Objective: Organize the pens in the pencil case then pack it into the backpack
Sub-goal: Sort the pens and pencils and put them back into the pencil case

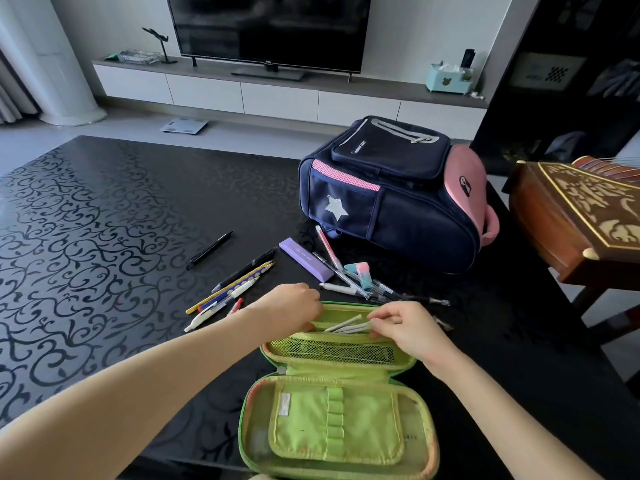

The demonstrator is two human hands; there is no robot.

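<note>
Now mid-organizing: my left hand (294, 306) gripping far rim of open green pencil case (341, 386) at near table edge, my right hand (403, 327) pinching white pens (346, 325) into far pocket. Next: fetch loose pens (235, 282) left. Backpack (398, 192) far right, closed.

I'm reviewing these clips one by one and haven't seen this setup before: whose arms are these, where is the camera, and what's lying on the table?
There is no machine here. A person wears one wide-angle camera on the head, looking forward and down, so the two bare arms are their own. The black patterned table holds an open green pencil case, lying flat with both halves showing. The left hand rests at the far half's rim, and the right hand pinches pale pens into that half; its fingers close on them. More loose pens lie to the left, others beside a purple eraser box. The navy and pink backpack lies behind, zipped shut.
</note>
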